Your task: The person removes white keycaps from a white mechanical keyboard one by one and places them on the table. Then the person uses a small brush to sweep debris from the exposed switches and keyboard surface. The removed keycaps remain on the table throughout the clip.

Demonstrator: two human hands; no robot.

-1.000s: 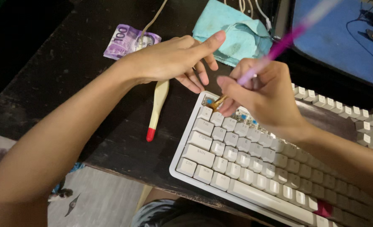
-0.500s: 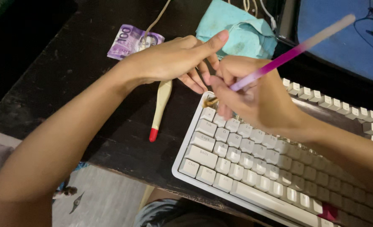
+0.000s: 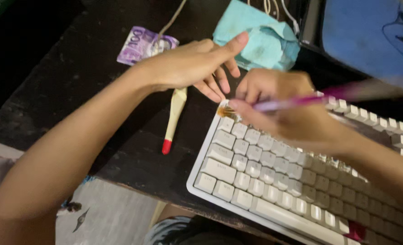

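My right hand (image 3: 283, 109) grips a thin paintbrush with a purple-to-pink handle (image 3: 310, 100). Its brown bristles (image 3: 225, 111) touch the top-left corner of a white keyboard (image 3: 265, 181) on a dark table. The brush and hand are motion-blurred. My left hand (image 3: 192, 63) hovers just left of that corner, fingers spread and pointing at it, holding nothing. Under the left hand lies a second brush with a cream handle and red tip (image 3: 172, 122).
A crumpled teal cloth (image 3: 260, 36) lies behind the hands. A purple banknote (image 3: 142, 44) sits at the back left, next to a cable. Loose white keycaps (image 3: 374, 120) lie in rows at the right. A blue mat (image 3: 369, 36) is at the back right.
The purple brush's handle has swung down from steeply raised to nearly level, and its bristles slid to the keyboard's corner. My left hand has barely moved.
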